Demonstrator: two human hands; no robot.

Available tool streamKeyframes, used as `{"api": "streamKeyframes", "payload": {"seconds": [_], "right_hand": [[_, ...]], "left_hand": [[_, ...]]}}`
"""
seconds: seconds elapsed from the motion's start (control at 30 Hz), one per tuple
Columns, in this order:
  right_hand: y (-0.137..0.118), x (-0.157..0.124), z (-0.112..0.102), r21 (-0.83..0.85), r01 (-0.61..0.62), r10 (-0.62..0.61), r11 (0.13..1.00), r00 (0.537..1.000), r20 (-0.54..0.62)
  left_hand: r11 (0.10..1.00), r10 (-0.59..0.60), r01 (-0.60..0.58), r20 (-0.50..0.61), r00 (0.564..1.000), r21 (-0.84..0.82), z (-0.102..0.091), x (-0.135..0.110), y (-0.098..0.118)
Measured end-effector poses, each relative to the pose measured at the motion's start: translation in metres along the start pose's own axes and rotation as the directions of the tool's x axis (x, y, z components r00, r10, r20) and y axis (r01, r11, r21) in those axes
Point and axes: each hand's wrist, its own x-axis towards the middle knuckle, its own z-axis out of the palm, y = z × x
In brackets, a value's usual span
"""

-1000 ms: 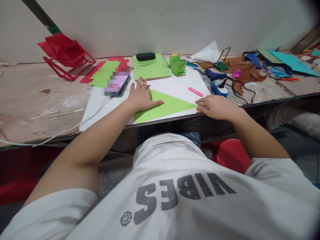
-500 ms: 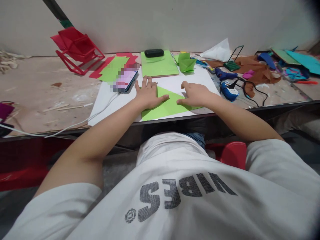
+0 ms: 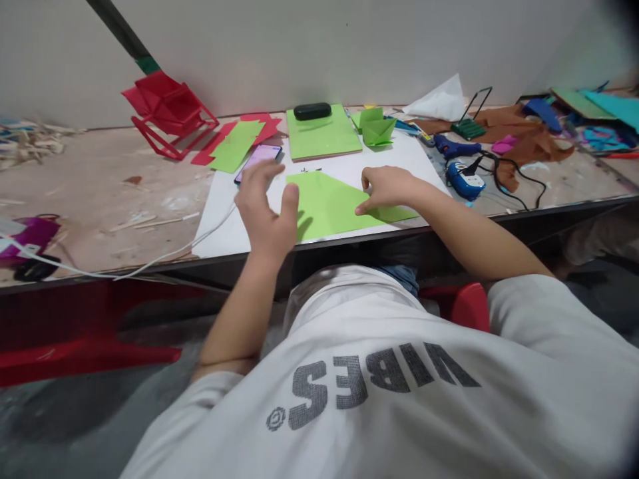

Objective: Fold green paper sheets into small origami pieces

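Head view, left to right. Red paper model [image 3: 170, 113] stands far left on the worktable [image 3: 100, 193], with loose red and green sheets [image 3: 234, 143] beside it. Phone [image 3: 259, 158] lies at the back edge of the white board [image 3: 219, 219], partly hidden by the left hand [image 3: 267, 213]. Left hand hovers over the board with fingers spread and loosely curled, gripping nothing. Its thumb is just beside the left edge of the green paper [image 3: 324, 206]; cannot tell if it touches.

The green paper lies flat on the board, near the front edge, between both hands. It looks doubled over into a wide flat shape with a slanted edge running to a point on the right. Right hand [image 3: 389, 189] is flat on that right part, fingertips pressing down, not clenched.

Judging by this, a first big fold is in and being flattened; no smaller folds show, so the folding looks early on. Blue glue gun [image 3: 452, 146] and scraps lie further right, untouched.
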Motion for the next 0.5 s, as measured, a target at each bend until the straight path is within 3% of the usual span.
{"api": "streamKeyframes", "payload": {"seconds": [0.1, 0.17, 0.33, 0.5], "right_hand": [[-0.006, 0.002, -0.001, 0.019, -0.013, 0.013, 1.0, 1.0, 0.005], [-0.014, 0.008, -0.001, 0.024, -0.019, 0.019, 1.0, 1.0, -0.011], [-0.047, 0.057, 0.002, 0.086, 0.109, -0.104, 0.99, 0.993, -0.059], [-0.068, 0.107, 0.002, 0.161, 0.119, -0.114, 0.98, 0.993, -0.043]], "left_hand": [[0.993, -0.114, 0.11, -0.115, 0.987, -0.039, -0.005, -0.052, -0.003], [0.985, -0.172, 0.174, -0.096, 0.98, 0.012, -0.008, -0.07, -0.006], [0.934, -0.238, 0.214, 0.053, 0.97, 0.287, -0.01, -0.067, -0.014], [0.913, -0.187, 0.152, 0.057, 0.981, 0.378, -0.003, -0.073, -0.014]]}}
